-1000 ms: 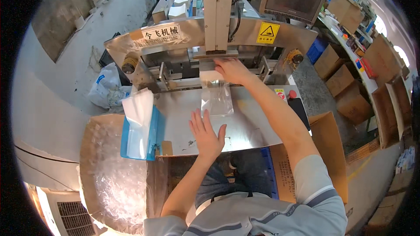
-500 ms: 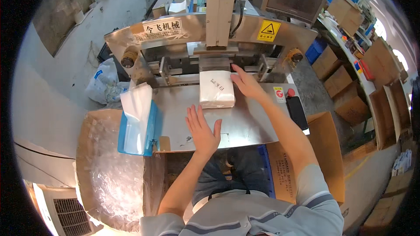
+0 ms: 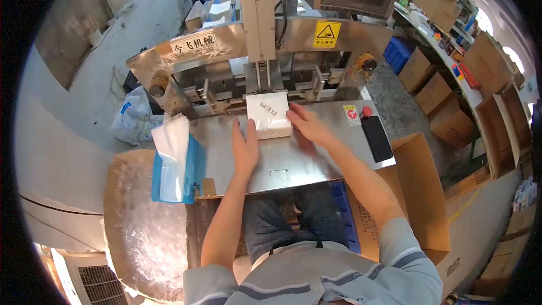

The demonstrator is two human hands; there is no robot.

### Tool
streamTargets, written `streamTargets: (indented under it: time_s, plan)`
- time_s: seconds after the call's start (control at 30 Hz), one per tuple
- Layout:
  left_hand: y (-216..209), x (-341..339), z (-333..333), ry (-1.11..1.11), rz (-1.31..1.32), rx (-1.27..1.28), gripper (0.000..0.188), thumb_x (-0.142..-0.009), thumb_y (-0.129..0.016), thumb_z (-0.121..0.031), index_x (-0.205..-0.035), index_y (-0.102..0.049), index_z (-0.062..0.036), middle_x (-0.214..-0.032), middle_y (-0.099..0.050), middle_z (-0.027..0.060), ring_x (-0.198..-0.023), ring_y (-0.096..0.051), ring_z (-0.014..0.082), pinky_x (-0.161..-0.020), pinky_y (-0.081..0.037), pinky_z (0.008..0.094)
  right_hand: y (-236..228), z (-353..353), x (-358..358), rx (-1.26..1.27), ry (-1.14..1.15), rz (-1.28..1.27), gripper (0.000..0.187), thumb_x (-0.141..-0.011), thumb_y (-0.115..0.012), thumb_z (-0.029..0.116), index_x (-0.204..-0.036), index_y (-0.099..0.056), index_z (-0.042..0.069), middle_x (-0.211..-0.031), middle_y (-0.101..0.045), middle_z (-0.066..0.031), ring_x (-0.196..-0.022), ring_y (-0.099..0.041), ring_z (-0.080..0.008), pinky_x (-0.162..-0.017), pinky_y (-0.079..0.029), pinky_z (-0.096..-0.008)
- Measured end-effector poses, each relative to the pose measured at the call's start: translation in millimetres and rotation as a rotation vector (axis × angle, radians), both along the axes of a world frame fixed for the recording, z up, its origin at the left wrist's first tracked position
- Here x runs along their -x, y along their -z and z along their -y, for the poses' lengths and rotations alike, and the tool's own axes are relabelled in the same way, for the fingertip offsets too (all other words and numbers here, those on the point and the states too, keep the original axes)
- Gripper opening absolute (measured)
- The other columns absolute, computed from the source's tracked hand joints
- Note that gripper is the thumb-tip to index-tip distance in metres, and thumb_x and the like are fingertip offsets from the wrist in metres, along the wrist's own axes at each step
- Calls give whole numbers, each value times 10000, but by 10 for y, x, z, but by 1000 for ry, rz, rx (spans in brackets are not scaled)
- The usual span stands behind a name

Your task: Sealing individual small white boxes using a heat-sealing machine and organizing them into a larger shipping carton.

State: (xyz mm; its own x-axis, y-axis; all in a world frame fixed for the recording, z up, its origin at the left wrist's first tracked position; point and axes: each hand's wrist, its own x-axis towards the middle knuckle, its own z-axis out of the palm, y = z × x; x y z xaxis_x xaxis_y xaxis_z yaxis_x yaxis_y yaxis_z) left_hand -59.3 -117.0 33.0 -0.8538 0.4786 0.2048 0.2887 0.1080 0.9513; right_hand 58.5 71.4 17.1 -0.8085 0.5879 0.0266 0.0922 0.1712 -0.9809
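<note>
- The left hand lies open and flat on the steel bench, its fingertips touching the left edge of a white bagged tissue pack.
- The right hand, also open, presses against the pack's right side; neither hand grips it.
- The pack sits square at the mouth of the sealing machine, so placing looks done; whether the bag is sealed yet I cannot tell from this view.
- On the machine front: a long white label on the left, and a yellow warning sticker on the right.
- A red button and a black flat device lie at the bench's right.
- A blue bin of clear bags stands to the left; brown cartons stack at far right.
</note>
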Motion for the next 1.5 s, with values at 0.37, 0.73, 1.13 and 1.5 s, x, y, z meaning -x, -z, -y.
streamTargets:
  time_s: [0.37, 0.73, 1.13, 1.5]
  plan:
    - [-161, -90, 6, 142, 350, -257, 483, -859, -783, -259, -1177, -539, 12, -1111, -639, 166, -1025, -607, 232, -899, -479, 351, -229, 357, -139, 208, -50, -96, 644, -973, -637, 359, -1454, -441, -22, -1318, -616, -196, -1176, -602, -273, -1024, -447, -354]
    - [-575, -439, 321, 641, -15, -53, 541, -765, -777, -98, -1245, -537, -27, -1340, -582, 172, -1209, -579, 278, -1034, -445, 370, -823, 233, -894, -162, -349, 176, 942, -660, -907, 341, -1420, -455, 16, -1272, -633, -172, -1166, -607, -272, -1025, -458, -374]
    - [-70, 256, -1012, 647, -613, 604, 574, -935, -554, -519, -1272, -666, -68, -1452, -385, 398, -1367, -366, 539, -1149, -329, 504, -464, 94, -1922, 281, 305, -31, 710, -748, -852, 160, -1346, -520, -29, -1187, -669, -149, -1038, -662, -220, -921, -531, -352]
    - [276, 624, -1663, 689, -549, 799, 455, -955, -523, -369, -1040, -680, 50, -1079, -670, 275, -1029, -610, 475, -907, -480, 500, -400, -199, -4028, 335, 1006, -268, 530, -903, -738, 244, -1286, -527, -55, -1172, -661, -138, -993, -679, -218, -872, -558, -355]
